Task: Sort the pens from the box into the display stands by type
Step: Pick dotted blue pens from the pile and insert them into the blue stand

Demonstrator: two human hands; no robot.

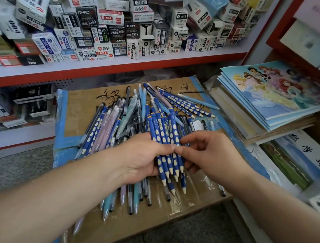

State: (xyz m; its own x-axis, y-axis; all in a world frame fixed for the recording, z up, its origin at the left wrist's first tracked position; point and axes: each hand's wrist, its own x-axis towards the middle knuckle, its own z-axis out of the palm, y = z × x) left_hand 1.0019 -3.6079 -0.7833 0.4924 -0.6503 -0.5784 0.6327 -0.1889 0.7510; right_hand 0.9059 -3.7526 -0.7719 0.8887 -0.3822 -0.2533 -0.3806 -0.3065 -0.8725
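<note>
L hand [143, 158] grips blue pencils [168, 160], R hand [210, 156] pinches them, near cardboard [187, 206] front edge.

Our left hand [143, 156] grips a bundle of blue dotted pencils [163, 129]; our right hand [212, 156] pinches them over the pen pile [115, 121].

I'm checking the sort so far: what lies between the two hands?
A bundle of blue white-dotted pens, gripped by the left hand and pinched by the right hand; the head view shows it.
</note>
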